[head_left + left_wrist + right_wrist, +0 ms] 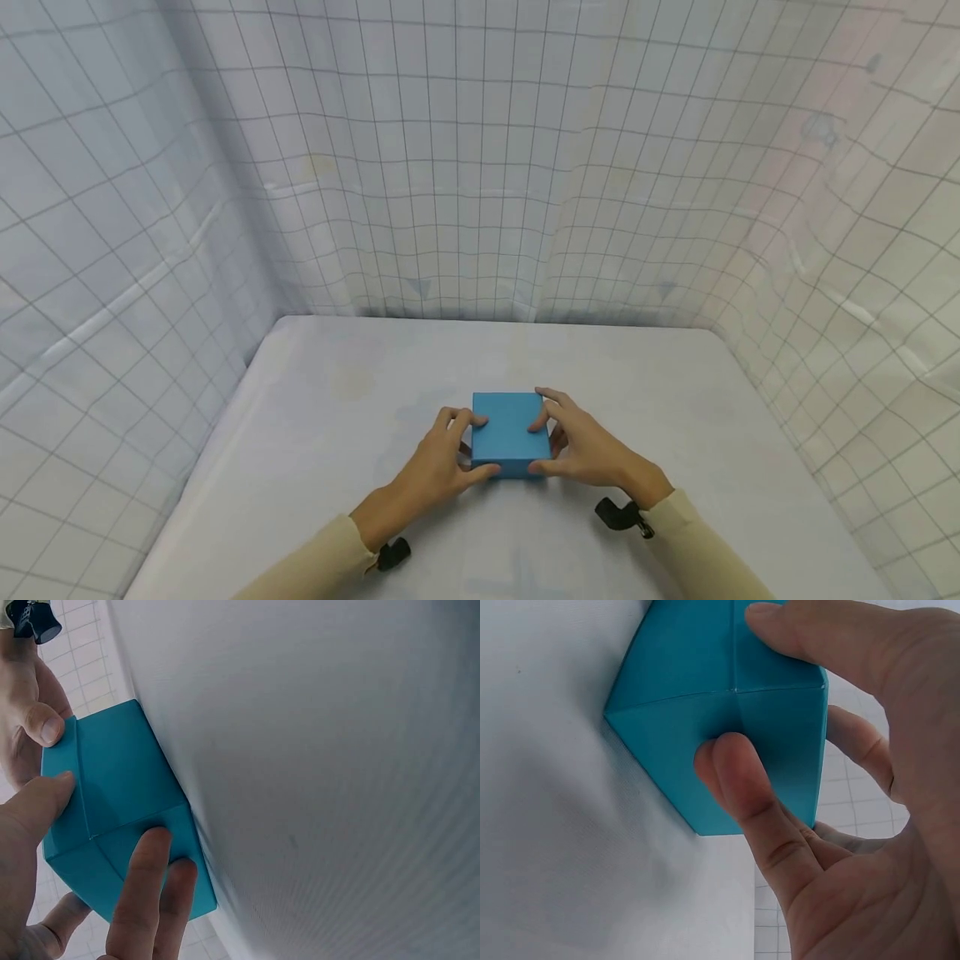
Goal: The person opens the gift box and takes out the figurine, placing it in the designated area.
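Observation:
A square blue box (pixel 504 425) with a lid seam sits on the white table, between both hands. From its left side my left hand (pixel 435 462) grips it, with the thumb at the front face and a finger on the top. My right hand (pixel 588 447) holds the opposite side in much the same way. The left wrist view shows the box (pixel 127 769) with the left thumb on the lid's edge and two fingers against the side. In the right wrist view, the right thumb lies on the lid band of the box (pixel 675 660), and fingers press its side.
The table (pixel 360 367) has a white cover and rounded back corners. White curtains (pixel 465 167) with a dark grid pattern surround it at the back, left and right. A dark strap piece (pixel 618 514) hangs at the right wrist.

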Demonstrator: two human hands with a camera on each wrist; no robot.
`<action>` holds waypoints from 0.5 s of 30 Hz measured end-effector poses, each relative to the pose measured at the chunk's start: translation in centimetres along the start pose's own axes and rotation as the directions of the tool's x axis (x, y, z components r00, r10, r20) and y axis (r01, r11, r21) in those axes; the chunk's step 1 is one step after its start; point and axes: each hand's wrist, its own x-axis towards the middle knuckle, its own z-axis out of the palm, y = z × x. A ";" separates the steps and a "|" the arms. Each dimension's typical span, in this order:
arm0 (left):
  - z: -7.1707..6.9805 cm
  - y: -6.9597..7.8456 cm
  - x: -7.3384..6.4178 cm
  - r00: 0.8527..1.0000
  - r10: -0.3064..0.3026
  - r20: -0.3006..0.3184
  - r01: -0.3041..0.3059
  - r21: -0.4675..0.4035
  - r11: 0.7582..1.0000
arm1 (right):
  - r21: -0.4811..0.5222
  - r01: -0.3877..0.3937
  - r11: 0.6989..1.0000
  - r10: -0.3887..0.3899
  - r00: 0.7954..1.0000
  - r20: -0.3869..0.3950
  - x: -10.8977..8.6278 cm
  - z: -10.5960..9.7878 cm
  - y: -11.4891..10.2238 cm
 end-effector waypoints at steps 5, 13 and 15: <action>0.2 -0.1 -0.1 1.000 0.004 0.008 -0.004 -0.018 1.000 | -0.004 -0.001 1.000 0.001 1.000 0.000 -0.3 0.1 -0.1; 0.0 -0.2 -0.3 1.000 0.010 0.014 -0.010 -0.052 0.999 | -0.037 0.018 0.999 -0.017 1.000 0.007 -0.5 0.5 0.4; 0.1 -0.2 -0.4 1.000 0.008 0.017 -0.007 -0.059 0.998 | -0.047 0.020 0.999 -0.020 1.000 0.006 -0.6 0.6 0.6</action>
